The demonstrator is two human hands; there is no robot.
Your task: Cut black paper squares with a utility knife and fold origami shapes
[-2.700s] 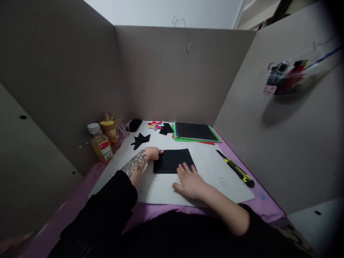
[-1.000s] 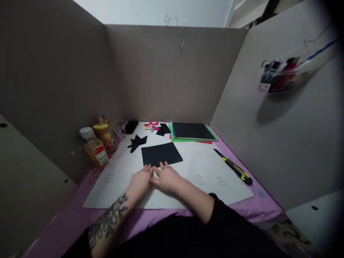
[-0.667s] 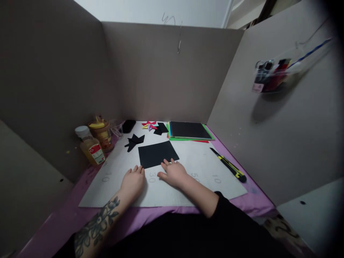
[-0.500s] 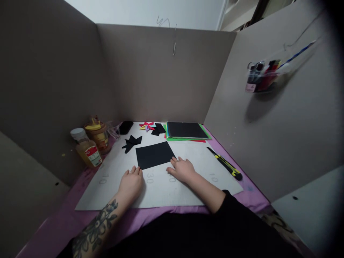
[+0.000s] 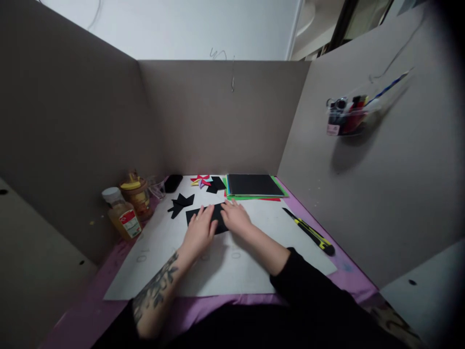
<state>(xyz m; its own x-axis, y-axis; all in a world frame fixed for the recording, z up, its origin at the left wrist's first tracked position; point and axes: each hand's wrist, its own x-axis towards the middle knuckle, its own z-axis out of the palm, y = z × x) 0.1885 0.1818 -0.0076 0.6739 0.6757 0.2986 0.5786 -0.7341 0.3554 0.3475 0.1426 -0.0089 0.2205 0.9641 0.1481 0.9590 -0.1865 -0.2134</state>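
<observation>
A black paper rectangle [image 5: 218,224] lies on the white board [image 5: 156,271], partly covered by both hands. My left hand [image 5: 200,230] rests on its middle with the fingers spread. Over its right part lies my right hand [image 5: 234,217], fingers stretched out and flat. Neither hand grips anything. Left of the rectangle is a folded black paper piece [image 5: 180,205]. Behind it sit another black folded piece [image 5: 216,184] and a small multicoloured folded paper shape [image 5: 201,181].
A stack of coloured sheets [image 5: 252,185] lies at the back. To the right is a black and yellow utility knife [image 5: 310,232]. A bottle [image 5: 124,215], a jar [image 5: 137,196], a clear cup [image 5: 157,188] and a black phone-like object [image 5: 173,183] stand or lie left.
Both hands have moved from the near edge of the black rectangle onto its surface, my left hand going right and forward. The camera view has tilted up slightly.
</observation>
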